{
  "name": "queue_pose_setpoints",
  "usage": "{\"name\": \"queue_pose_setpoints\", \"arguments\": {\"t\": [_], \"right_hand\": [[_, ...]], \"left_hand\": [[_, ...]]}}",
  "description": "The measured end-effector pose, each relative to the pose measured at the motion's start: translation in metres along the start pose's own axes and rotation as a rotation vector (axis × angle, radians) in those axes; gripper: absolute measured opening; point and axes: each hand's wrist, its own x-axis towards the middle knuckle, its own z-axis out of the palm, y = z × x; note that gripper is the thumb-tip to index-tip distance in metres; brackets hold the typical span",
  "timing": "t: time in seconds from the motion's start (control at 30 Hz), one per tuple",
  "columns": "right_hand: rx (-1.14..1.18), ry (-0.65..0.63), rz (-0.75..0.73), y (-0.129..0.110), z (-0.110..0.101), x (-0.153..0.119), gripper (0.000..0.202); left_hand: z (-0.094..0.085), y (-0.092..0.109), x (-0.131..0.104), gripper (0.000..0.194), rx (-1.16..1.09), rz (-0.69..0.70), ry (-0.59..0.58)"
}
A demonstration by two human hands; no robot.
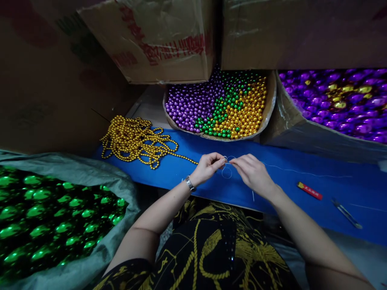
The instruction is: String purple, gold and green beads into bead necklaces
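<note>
Over the blue table, my left hand [210, 166] is closed in a pinch on a thin clear thread [227, 172]. A strand of gold beads [183, 157] runs from a tangled pile of gold bead strands [133, 139] to this hand, where its end is hidden. My right hand [252, 171] pinches the same thread a short way to the right. Small loops of it hang between the fingertips, and a loose length [305, 170] trails off to the right across the table.
The blue table [211, 147] bears a red and yellow packet [310, 190] and a small slim tool [346, 214]. Behind stands a box of purple, green and gold beads [220, 108], with a box of purple beads [332, 104] beside it. A sack of green beads [57, 213] is left. Cartons [157, 44] overhang.
</note>
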Motion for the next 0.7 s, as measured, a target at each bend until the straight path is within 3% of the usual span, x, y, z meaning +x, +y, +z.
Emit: {"name": "queue_pose_setpoints", "arguments": {"t": [0.13, 0.27, 0.47, 0.7], "right_hand": [[-0.205, 0.03, -0.104, 0.007, 0.001, 0.005, 0.018], [-0.203, 0.042, -0.155, 0.011, 0.009, 0.016, 0.02], [-0.131, 0.254, 0.022, -0.003, 0.018, 0.011, 0.022], [-0.108, 0.303, 0.09, -0.017, 0.036, 0.001, 0.017]], "left_hand": [[-0.003, 0.002, -0.001, 0.038, 0.052, -0.032, -0.118], [-0.001, 0.002, -0.003, 0.04, -0.025, -0.119, -0.223], [0.005, -0.004, -0.006, 0.041, -0.109, -0.112, -0.027], [0.009, -0.009, -0.005, 0.037, -0.105, 0.014, 0.039]]}}
